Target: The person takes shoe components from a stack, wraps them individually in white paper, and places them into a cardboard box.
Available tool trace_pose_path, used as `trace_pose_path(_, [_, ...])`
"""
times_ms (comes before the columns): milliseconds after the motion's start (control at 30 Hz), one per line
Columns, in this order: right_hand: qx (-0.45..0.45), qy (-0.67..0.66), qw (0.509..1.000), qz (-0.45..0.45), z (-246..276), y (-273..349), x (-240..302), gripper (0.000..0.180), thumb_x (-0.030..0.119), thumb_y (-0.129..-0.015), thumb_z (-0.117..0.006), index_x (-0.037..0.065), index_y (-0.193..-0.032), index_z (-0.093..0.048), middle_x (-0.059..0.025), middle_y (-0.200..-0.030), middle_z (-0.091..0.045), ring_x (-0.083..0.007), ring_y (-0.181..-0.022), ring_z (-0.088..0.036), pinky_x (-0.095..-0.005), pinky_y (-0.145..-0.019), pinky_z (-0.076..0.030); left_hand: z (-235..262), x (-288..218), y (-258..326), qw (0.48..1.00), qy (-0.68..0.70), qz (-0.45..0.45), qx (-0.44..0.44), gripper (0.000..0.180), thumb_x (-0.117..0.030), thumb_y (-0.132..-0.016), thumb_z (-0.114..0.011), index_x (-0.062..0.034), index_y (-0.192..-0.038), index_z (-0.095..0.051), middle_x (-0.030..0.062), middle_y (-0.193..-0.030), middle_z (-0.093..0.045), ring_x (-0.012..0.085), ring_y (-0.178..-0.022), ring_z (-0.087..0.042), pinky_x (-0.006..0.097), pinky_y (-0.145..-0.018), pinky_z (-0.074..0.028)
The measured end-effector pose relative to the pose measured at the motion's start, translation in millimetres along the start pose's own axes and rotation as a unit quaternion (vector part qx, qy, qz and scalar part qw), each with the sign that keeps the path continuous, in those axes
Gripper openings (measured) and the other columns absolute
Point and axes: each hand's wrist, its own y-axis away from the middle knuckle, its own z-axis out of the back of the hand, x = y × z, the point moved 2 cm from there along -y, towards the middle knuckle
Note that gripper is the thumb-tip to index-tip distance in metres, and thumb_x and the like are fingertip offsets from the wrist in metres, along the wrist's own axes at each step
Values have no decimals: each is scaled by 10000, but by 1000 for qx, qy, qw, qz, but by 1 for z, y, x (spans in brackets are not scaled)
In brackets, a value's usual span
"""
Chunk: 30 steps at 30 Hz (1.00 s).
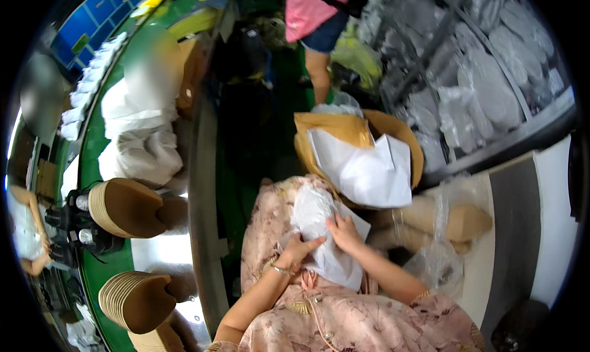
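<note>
Across my lap lies a sheet of white paper [337,267], with a crumpled, whitish, shiny wad [311,209] at its far end; what is inside that wad is hidden. My left hand [297,252] grips the paper's left side, its thumb pointing right across the top. On the right side, my right hand [345,233] presses its fingers and thumb onto the same sheet, close to the wad. Just beyond my knees stands an open brown sack [413,142], and more white paper [362,174] hangs over its near rim.
To the left, a metal-edged bench [203,167] carries stacks of brown shoe-shaped cardboard forms [126,207] and a white bundle [140,152]. Bagged grey items fill a rack [479,94] at right. Clear plastic bags [439,263] lie beside me. Another person [316,44] stands ahead.
</note>
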Motion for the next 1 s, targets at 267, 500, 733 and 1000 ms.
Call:
trace_pose_path(267, [-133,-191,967,101,-12,-9,-9,568,389,-864,-531,24,-1284,-419,-246,-1213,-451,-370,-1112,-436,-414,-946,-344,0,15,-20,985,-107,-121,-66,1094,-320,-565,-861,134,-1331,-225,239,-1293,-396,286,-1162,-435,358,-949,-405])
trace_pose_path(500, [-39,-530,840,115,31,-9,67,502,361,-937,-406,-23,-1261,-411,-123,-1245,-484,-214,-1128,-463,-311,-952,-369,12,-50,5,913,-120,-353,-163,753,-329,-795,-694,37,-1317,-294,149,-1173,-469,204,-1074,-471,306,-907,-419])
trace_pose_path(733, [106,-644,750,107,53,-5,151,446,345,-970,-361,-2,-1237,-448,-125,-1236,-507,-234,-1104,-500,-350,-960,-396,22,-107,52,932,208,-296,-39,398,-321,-933,-495,23,-1132,-503,81,-1039,-590,145,-927,-562,289,-813,-465])
trace_pose_path(1000, [191,-661,726,18,45,-2,171,511,407,-957,-362,34,-1303,-412,-100,-1319,-457,-228,-1170,-442,-345,-1012,-330,36,-107,50,900,312,-242,186,855,-637,-802,-445,-63,-1404,-246,127,-1396,-362,275,-1246,-406,433,-1025,-348])
